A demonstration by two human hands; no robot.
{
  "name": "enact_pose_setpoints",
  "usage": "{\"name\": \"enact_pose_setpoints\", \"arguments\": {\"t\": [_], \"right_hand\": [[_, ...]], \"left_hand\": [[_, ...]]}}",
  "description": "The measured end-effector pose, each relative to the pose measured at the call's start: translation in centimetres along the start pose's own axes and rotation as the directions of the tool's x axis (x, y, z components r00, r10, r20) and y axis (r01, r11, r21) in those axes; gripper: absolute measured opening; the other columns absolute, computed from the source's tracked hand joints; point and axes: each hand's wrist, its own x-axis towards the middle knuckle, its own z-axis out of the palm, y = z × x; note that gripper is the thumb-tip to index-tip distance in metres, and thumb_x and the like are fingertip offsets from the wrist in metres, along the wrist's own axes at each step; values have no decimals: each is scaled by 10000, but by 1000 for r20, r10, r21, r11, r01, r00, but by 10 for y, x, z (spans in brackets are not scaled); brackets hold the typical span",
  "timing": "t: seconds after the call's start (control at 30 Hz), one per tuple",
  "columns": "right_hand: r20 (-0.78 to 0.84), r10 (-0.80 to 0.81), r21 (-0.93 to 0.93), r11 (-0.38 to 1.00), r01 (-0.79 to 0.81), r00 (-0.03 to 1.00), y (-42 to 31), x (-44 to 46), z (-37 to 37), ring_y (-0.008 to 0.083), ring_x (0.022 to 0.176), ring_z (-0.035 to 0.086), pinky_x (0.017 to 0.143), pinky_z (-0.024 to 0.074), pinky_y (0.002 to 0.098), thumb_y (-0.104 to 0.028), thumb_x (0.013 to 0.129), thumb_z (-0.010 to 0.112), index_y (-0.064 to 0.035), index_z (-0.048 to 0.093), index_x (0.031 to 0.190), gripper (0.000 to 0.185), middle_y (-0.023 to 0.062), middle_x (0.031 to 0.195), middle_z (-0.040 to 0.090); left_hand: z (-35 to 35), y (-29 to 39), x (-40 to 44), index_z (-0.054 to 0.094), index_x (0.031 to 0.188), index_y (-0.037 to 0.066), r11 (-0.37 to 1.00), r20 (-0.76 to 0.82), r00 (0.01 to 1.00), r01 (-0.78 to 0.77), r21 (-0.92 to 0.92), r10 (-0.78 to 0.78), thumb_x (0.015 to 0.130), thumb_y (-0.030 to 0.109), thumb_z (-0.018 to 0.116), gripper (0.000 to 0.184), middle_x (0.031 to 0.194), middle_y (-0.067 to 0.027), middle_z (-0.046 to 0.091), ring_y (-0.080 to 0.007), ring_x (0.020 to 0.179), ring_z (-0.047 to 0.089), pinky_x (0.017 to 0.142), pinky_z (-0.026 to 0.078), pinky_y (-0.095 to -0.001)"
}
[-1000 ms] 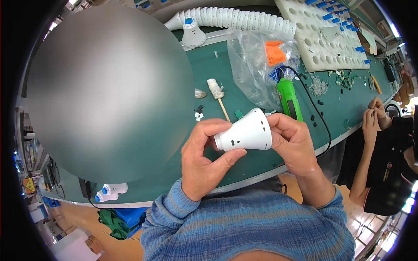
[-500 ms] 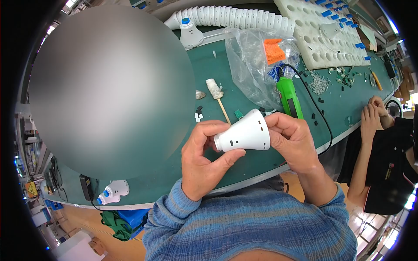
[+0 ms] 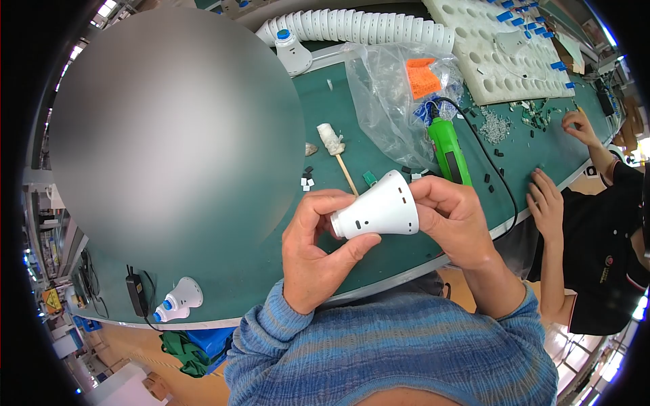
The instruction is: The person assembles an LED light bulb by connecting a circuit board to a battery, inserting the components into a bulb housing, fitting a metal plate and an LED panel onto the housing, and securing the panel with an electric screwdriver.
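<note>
A white cone-shaped housing (image 3: 380,208) with small slots lies on its side between my two hands, above the green bench. My left hand (image 3: 315,247) grips its narrow end, thumb below and fingers above. The fingers and thumb of my right hand (image 3: 457,220) are closed on the rim of the wide end, whose opening faces away from view. Just beyond the housing are a stick with a white wrapped head (image 3: 332,139), a small green piece (image 3: 369,178) and a green power tool (image 3: 448,150) with a black cable.
A clear plastic bag (image 3: 379,101) with an orange label lies behind. Stacked white housings (image 3: 359,27) and a foam tray (image 3: 497,61) line the back. A co-worker's hands (image 3: 547,203) are at the right. Two blue-tipped housings (image 3: 181,298) sit front left. A grey blurred disc covers the left.
The co-worker's hands have moved apart, one reaching further onto the bench. My hands and the housing have hardly moved; the view has shifted slightly.
</note>
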Motion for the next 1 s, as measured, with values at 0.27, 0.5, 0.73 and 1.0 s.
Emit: {"name": "enact_pose_setpoints", "arguments": {"t": [0.27, 0.5, 0.73, 1.0], "right_hand": [[29, 47, 31, 998, -47, 998, 2, 2, -2, 83, 862, 615, 727, 479, 220, -113, 919, 589, 36, 596, 1045, 196, 58, 936, 668], [3, 25, 90, 996, -25, 1000, 8, 2, 3, 75, 829, 611, 716, 474, 217, -112, 920, 591, 35, 560, 1050, 199, 62, 913, 664], [73, 2, 114, 993, -10, 997, 13, 1, 3, 76, 870, 605, 759, 470, 216, -124, 931, 579, 38, 556, 1075, 218, 66, 945, 658], [86, 18, 148, 988, -30, 996, 12, 1, 6, 82, 900, 602, 784, 470, 220, -137, 943, 566, 43, 561, 1087, 231, 59, 961, 653]], "left_hand": [[-1, -2, 0, 581, 1021, 39, 1000, 31, 999, 15, 12, -16, 706, 104, 810, 395, 1004, -59, 587, -92, 795, 543, 661, 456, -227], [-4, -2, 0, 579, 1017, 39, 999, 39, 999, 34, 5, -34, 716, 116, 807, 385, 995, -56, 582, -87, 781, 532, 654, 447, -224], [-13, -3, -3, 581, 1018, 37, 996, 36, 996, 84, -3, -84, 723, 126, 805, 381, 981, -51, 581, -85, 770, 527, 650, 443, -221], [-19, 2, -5, 588, 1013, 41, 996, 45, 997, 59, 67, -62, 702, 117, 810, 389, 964, -48, 582, -89, 757, 529, 632, 444, -223]]}}
